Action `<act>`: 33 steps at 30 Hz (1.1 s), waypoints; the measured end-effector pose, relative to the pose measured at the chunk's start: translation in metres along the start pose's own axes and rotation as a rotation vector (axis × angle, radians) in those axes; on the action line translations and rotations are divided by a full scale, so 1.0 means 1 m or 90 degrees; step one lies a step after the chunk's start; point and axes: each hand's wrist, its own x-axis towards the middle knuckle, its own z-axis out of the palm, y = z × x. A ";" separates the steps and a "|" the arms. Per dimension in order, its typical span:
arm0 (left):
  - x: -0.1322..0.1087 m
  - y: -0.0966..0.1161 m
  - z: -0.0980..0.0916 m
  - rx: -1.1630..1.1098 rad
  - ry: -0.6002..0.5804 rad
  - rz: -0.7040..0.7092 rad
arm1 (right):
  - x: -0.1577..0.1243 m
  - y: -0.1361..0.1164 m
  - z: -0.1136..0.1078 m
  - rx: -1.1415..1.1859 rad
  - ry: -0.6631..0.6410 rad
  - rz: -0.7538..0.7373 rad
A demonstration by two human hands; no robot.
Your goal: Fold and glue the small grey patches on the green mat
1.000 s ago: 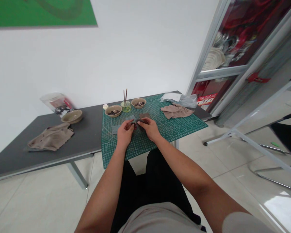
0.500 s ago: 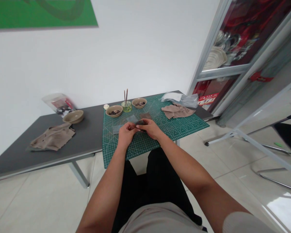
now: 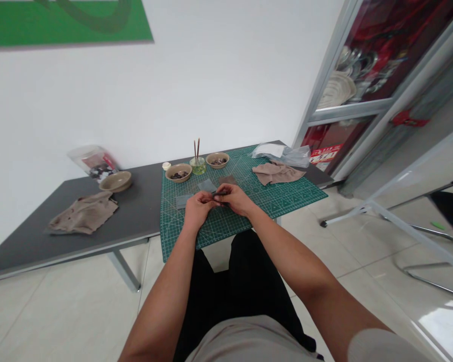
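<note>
My left hand (image 3: 197, 209) and my right hand (image 3: 235, 198) meet over the green cutting mat (image 3: 272, 193), fingers pinched together on a small dark grey fabric piece (image 3: 218, 192) held between them. Just beyond my hands, flat grey and brown fabric swatches (image 3: 207, 185) lie on the mat. Two tan bowls with dark bits, one at the left (image 3: 178, 172) and one at the right (image 3: 217, 159), flank a small glass jar with brown sticks (image 3: 197, 164) at the mat's far edge.
A dark grey table (image 3: 136, 216) carries a beige cloth (image 3: 83, 215), an empty tan bowl (image 3: 116, 180) and a plastic bag (image 3: 92, 160) at the left. Another beige cloth (image 3: 277, 172) and a clear bag (image 3: 283, 153) lie at the right. A glass cabinet (image 3: 362, 75) stands right.
My hands have drawn closer together, and the dark fabric piece between them looks more folded and narrower. The view has shifted slightly.
</note>
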 end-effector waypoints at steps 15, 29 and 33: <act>-0.002 0.002 0.002 -0.005 0.016 -0.003 | -0.001 0.000 -0.002 0.011 0.031 0.004; -0.001 0.001 0.002 0.008 0.032 0.003 | -0.004 -0.004 0.000 -0.020 0.008 -0.002; -0.002 0.001 0.001 0.048 0.013 0.024 | -0.005 -0.005 0.000 -0.034 -0.010 0.009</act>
